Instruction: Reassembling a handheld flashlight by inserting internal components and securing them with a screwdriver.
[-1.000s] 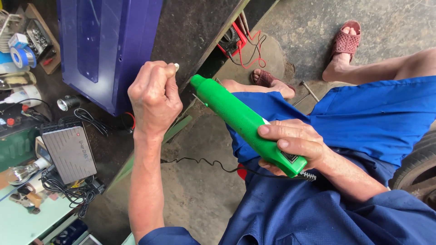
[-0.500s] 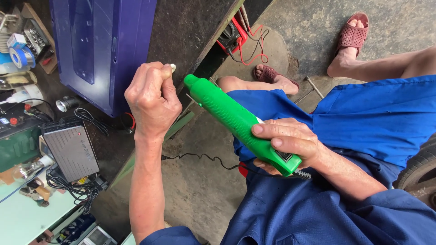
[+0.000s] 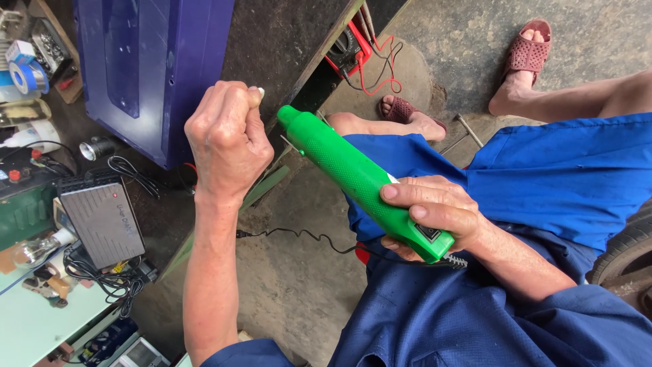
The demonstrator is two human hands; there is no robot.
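Note:
My right hand [image 3: 435, 214] grips the rear end of a long green handheld tool [image 3: 346, 170], whose nozzle points up-left toward my left hand. My left hand [image 3: 227, 139] is closed into a fist in front of the nozzle, pinching a small pale thing [image 3: 261, 90] between thumb and forefinger; what that thing is cannot be told. A thin black cord [image 3: 299, 238] trails from under the tool across the ground. I sit in blue work clothes [image 3: 543, 183] with both feet in reddish sandals [image 3: 530, 51].
A large dark blue panel [image 3: 149, 61] lies on a dark bench at upper left. A grey box [image 3: 102, 217] with cables, a roll of blue tape [image 3: 27, 76] and small parts sit at the left. A red meter [image 3: 350, 47] with red leads lies on the concrete floor. A tyre [image 3: 628, 258] is at the right edge.
The view has shifted slightly; the green tool's nozzle and my left fist stay close together, and both hands keep their grips.

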